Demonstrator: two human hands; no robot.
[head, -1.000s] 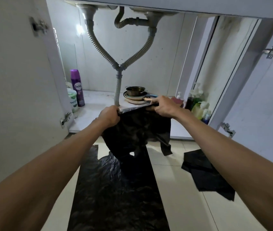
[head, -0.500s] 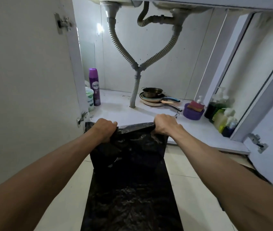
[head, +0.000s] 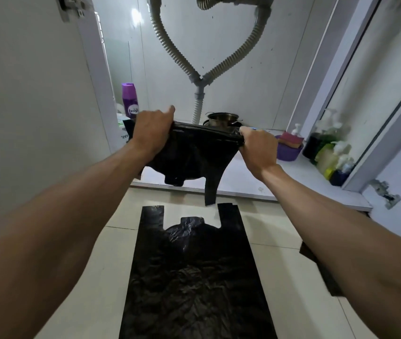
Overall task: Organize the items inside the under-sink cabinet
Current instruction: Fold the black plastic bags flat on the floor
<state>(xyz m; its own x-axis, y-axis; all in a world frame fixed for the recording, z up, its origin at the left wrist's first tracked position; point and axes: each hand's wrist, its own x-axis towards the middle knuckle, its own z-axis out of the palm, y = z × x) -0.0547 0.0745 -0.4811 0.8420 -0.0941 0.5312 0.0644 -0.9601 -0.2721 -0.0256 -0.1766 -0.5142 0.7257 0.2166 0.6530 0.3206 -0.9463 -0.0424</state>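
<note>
Both my hands hold a folded black plastic bag (head: 194,155) in the air in front of the open under-sink cabinet. My left hand (head: 151,129) grips its left end and my right hand (head: 258,148) grips its right end, with the folded edge stretched between them. One handle strip of the bag hangs down to the cabinet's front edge. A second black plastic bag (head: 194,272) lies spread flat on the tiled floor below, handles toward the cabinet.
On the cabinet floor (head: 255,177) stand a purple spray can (head: 130,101), a steel pot on stacked pans (head: 222,118), a purple bowl with sponges (head: 288,149) and several soap bottles (head: 326,148). The grey drain hose (head: 198,94) drops mid-cabinet. Another black bag (head: 321,270) lies at right.
I have lifted the folded bag up off the flat bag on the floor, and my hands have moved apart, stretching its top edge. The view has tilted down.
</note>
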